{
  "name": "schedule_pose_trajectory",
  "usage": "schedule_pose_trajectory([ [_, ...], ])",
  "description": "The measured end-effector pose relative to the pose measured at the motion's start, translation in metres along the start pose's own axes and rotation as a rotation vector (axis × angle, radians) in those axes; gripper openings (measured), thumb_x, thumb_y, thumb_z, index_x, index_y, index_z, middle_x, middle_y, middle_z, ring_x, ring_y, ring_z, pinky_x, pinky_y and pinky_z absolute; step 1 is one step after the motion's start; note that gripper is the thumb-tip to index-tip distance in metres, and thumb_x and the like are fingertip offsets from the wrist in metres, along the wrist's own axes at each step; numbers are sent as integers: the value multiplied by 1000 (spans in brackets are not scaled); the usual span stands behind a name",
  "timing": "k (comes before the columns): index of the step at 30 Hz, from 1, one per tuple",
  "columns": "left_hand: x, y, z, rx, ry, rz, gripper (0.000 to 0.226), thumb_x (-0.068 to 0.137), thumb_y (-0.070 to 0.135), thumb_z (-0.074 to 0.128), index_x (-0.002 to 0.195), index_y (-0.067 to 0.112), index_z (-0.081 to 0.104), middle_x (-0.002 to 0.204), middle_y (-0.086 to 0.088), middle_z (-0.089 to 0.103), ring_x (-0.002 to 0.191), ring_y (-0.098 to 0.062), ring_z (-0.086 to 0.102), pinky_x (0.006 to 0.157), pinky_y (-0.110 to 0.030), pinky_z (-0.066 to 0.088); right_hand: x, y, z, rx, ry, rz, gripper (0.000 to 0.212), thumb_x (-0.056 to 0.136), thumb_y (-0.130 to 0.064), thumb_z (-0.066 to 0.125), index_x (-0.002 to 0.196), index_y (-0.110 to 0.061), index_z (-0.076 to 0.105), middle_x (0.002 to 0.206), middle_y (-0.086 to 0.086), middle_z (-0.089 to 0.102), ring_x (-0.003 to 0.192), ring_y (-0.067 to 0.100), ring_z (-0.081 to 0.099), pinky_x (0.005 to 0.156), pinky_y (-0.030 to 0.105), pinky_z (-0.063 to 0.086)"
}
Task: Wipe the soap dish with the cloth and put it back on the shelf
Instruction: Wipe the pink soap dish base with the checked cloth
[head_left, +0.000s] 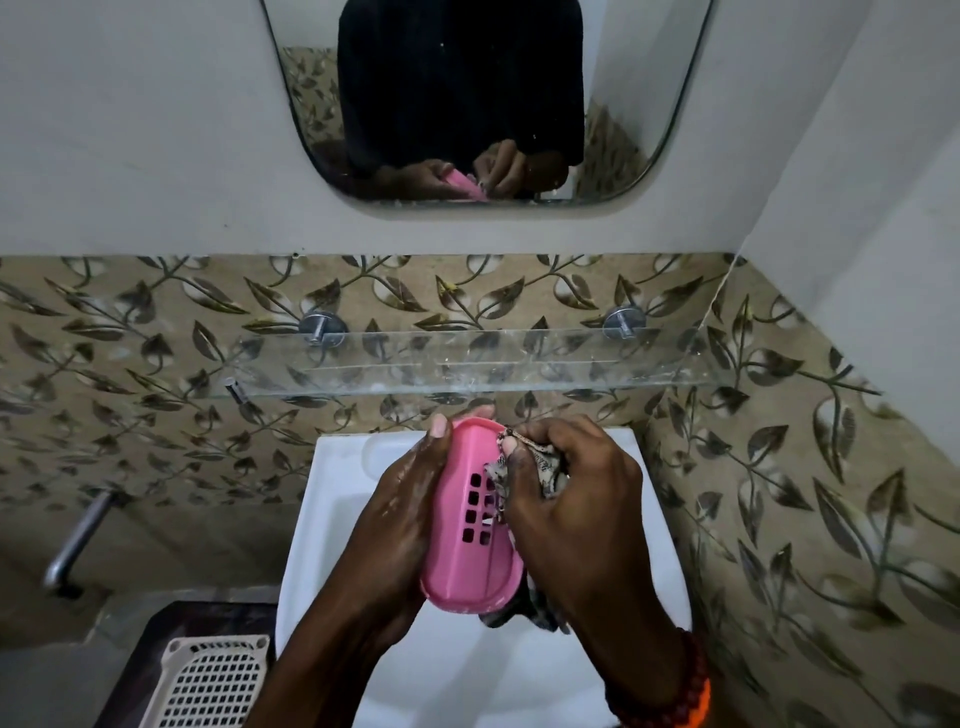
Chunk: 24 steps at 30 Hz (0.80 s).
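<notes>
Pink soap dish (470, 525) with a grid of dark slots, mottled brown-and-cream patterned cloth (545, 470) at its three o'clock, white basin (332, 499) beneath, beige leaf-print wall tiles (156, 364) behind a clear glass shelf (467, 364), cream lattice basket (213, 680) at seven o'clock, red-orange bead bracelet (670, 691).

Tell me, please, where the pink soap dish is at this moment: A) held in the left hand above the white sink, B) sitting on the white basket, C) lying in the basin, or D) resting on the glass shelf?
A: the left hand grips the pink soap dish above the white sink, while the right hand presses the cloth against it; the glass shelf holds nothing.
</notes>
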<state>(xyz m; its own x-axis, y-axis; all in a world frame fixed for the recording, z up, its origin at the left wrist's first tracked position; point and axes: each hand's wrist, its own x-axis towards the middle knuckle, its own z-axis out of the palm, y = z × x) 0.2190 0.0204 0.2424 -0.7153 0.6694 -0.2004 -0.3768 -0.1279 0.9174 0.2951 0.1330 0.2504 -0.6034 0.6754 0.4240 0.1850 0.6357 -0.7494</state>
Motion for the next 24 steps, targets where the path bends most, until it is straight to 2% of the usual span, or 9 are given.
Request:
schedule_pose_trajectory([
  [3, 0, -2, -7, 9, 43, 49, 47, 86, 56, 43, 110, 35, 77, 102, -8, 81, 91, -27, 78, 72, -41, 65, -13, 1, -4, 9, -77, 46, 6, 92, -18, 65, 87, -17, 69, 86, -7, 63, 77, 9, 63, 69, 26, 54],
  [6, 0, 6, -8, -74, 39, 88, 48, 86, 51, 40, 117, 26, 68, 91, -6, 82, 80, -22, 80, 62, -37, 65, -39, 0, 0, 100, -217, 131, 8, 92, -28, 61, 85, -26, 64, 85, -9, 60, 74, 18, 68, 64, 38, 61],
  [8, 1, 11, -8, -125, 19, 69, 48, 86, 51, 39, 115, 25, 67, 91, -8, 82, 78, -24, 80, 61, -38, 65, -50, -3, 2, 97, -190, 88, 6, 89, -25, 62, 83, -25, 64, 85, -9, 58, 76, 13, 66, 67, 31, 60],
  [11, 0, 6, -8, -183, 33, -19, 57, 85, 57, 43, 121, 21, 68, 103, -15, 80, 88, -31, 79, 67, -47, 65, -38, -5, -1, -44, -58, -72, 6, 91, -12, 65, 87, -16, 64, 85, -4, 56, 73, 6, 56, 65, 12, 47],
  [13, -3, 1, -3, -204, 21, -74, 64, 82, 59, 48, 128, 18, 67, 112, -18, 77, 96, -35, 77, 74, -52, 64, -22, -6, -5, -84, 10, -127, 4, 92, -7, 66, 90, -10, 65, 86, 1, 56, 72, 8, 52, 64, 14, 44],
  [15, -6, -2, 2, -197, 21, -78, 60, 82, 56, 49, 122, 18, 72, 108, -19, 78, 91, -33, 78, 72, -48, 65, -8, -7, -4, -126, 56, -174, 2, 92, -4, 65, 92, -6, 66, 88, 4, 57, 70, 9, 50, 64, 13, 40],
  [19, -8, 0, 4, -131, 76, -28, 65, 77, 64, 54, 124, 23, 72, 117, -20, 75, 103, -37, 74, 86, -53, 60, -9, -10, -5, -104, 28, -196, 4, 94, -6, 61, 94, -7, 65, 91, 3, 55, 70, 6, 49, 64, 10, 41],
  [22, -8, 2, -4, -174, 104, -31, 70, 75, 65, 52, 125, 18, 69, 114, -19, 77, 98, -35, 76, 75, -49, 64, -33, -14, -9, -74, -34, -178, 6, 95, -11, 60, 92, -13, 65, 90, -1, 53, 71, 6, 53, 62, 19, 47],
  [24, -11, 4, -5, -174, 57, -35, 66, 80, 62, 48, 124, 18, 69, 111, -18, 78, 95, -33, 77, 73, -49, 64, -38, -13, -11, -64, -34, -212, 7, 95, -9, 59, 92, -10, 66, 88, 0, 53, 69, 6, 52, 60, 17, 47],
])
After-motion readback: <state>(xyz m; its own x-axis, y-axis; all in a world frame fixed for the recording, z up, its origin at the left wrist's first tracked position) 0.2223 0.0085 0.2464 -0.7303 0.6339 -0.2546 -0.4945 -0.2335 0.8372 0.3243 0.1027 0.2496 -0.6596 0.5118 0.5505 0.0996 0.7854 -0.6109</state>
